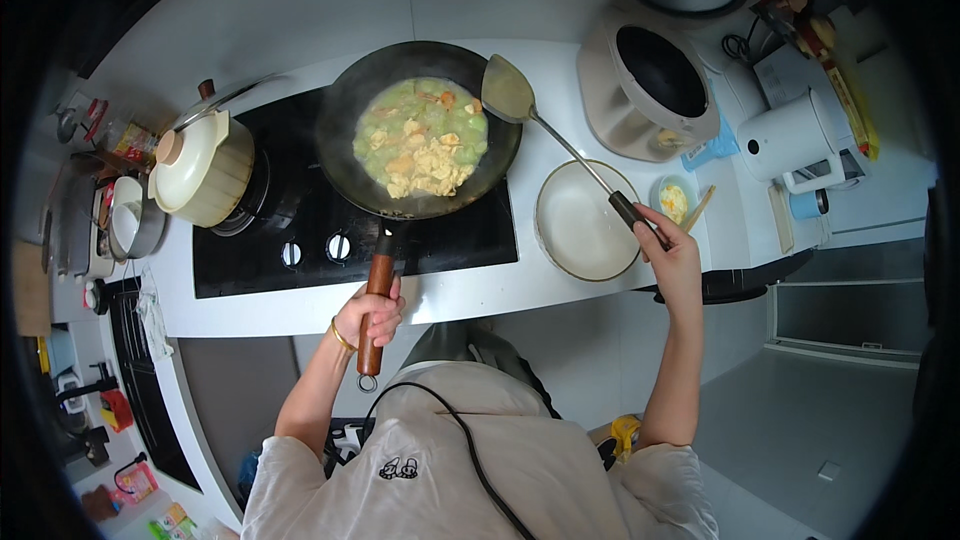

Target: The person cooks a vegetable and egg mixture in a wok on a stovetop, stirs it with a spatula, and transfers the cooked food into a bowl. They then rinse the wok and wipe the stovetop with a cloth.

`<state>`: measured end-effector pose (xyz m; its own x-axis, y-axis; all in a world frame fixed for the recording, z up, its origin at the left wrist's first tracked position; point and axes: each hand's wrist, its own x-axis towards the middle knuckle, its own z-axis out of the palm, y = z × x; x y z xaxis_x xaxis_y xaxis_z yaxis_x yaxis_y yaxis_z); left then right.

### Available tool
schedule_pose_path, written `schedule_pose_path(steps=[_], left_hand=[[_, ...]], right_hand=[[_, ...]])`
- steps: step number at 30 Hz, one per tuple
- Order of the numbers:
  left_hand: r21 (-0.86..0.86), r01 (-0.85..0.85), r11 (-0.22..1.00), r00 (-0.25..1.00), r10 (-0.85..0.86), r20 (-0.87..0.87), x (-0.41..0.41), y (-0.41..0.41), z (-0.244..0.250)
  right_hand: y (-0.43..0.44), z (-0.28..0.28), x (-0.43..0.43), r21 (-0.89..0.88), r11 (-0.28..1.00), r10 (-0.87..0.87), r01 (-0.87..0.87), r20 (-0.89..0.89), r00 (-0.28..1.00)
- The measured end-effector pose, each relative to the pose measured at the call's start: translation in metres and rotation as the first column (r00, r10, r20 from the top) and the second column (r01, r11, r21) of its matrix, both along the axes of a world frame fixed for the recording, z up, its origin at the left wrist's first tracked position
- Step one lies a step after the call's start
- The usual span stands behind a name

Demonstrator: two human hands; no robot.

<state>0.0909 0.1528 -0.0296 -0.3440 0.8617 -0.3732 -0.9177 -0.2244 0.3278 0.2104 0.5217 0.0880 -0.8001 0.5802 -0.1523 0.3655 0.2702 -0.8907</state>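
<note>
My left hand (373,316) grips the wooden handle (380,277) of a dark wok (341,157) on the black cooktop (450,240). Inside the wok, scrambled egg (435,165) lies in a pale, steaming broth with green vegetable pieces (382,120) and a few orange bits, perhaps shrimp. With my right hand (670,247) I hold a long-handled metal wok spatula (507,90) by its black grip. Its blade is at the wok's right rim; whether it touches the rim I cannot tell. Below the spatula's shaft stands a white bowl (577,232) with a gold-coloured rim.
A lidded cream pot (217,180) stands on the left burner. An open rice cooker (622,105) is at the back right, near a small bowl of egg residue (673,199) with chopsticks (700,210). Farther right is a white electric kettle (795,139). A sink (150,382) lies left.
</note>
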Motion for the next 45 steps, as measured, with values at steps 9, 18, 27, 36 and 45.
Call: schedule_pose_path(steps=[9,18,27,36,45], left_hand=[[0.015,0.071,0.997,0.997,-0.071,-0.043,0.025,-0.003,0.019],[-0.027,0.06,0.998,0.995,-0.062,-0.075,0.074,0.031,0.038],[-0.131,-0.012,0.991,0.979,-0.014,-0.202,0.12,0.083,0.031],[-0.175,-0.063,0.982,0.957,0.01,-0.288,0.141,0.114,0.019],[-0.226,-0.105,0.969,0.94,0.022,-0.34,0.151,0.125,0.011]], right_hand=[[0.009,0.012,0.021,0.007,0.999,-0.034,0.035,-0.069,0.997],[0.04,0.054,0.047,0.217,0.975,0.042,-0.04,-0.005,0.999],[0.081,0.049,0.082,0.361,0.917,0.181,-0.171,0.008,0.984],[0.112,0.038,0.095,0.384,0.903,0.198,-0.195,0.031,0.98],[0.122,0.024,0.103,0.428,0.879,0.226,-0.211,0.016,0.974]])
